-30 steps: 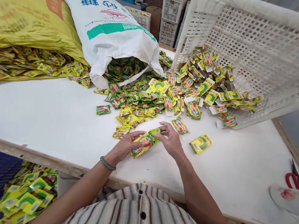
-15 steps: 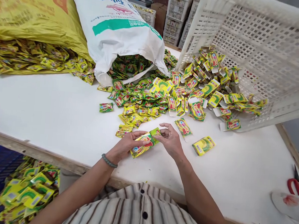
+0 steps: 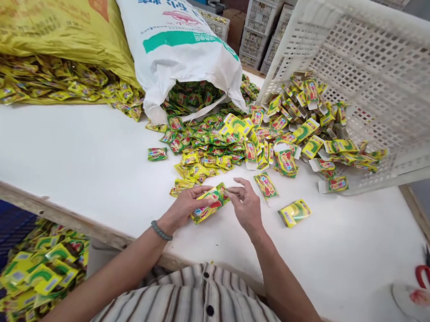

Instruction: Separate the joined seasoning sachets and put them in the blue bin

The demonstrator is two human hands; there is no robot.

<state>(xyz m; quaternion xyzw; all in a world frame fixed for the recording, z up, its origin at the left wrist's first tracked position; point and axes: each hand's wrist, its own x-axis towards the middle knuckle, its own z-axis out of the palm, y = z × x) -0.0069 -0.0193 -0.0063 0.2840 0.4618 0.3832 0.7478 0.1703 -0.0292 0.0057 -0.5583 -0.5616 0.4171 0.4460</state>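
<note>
My left hand holds a small yellow-and-green candy box, fingers behind it and thumb across its printed front. The box is tilted, its far end pointing up and right. My right hand has thumb and fingertips pinched at that far end, with the index finger raised. A flat candy box lies just beyond the right hand, and a plump closed box lies to its right. Yellow candy packets and green candy packets are heaped past the left hand.
A white sugar sack spills green packets, beside a yellow sack. A tipped white crate spills candy boxes. Red-handled scissors lie at the right edge. Below the table, a blue crate stands by filled boxes.
The green piece sticking out at the box's far end no longer protrudes as far; that end now looks closed under my right fingertips. The whole view has shifted slightly.
</note>
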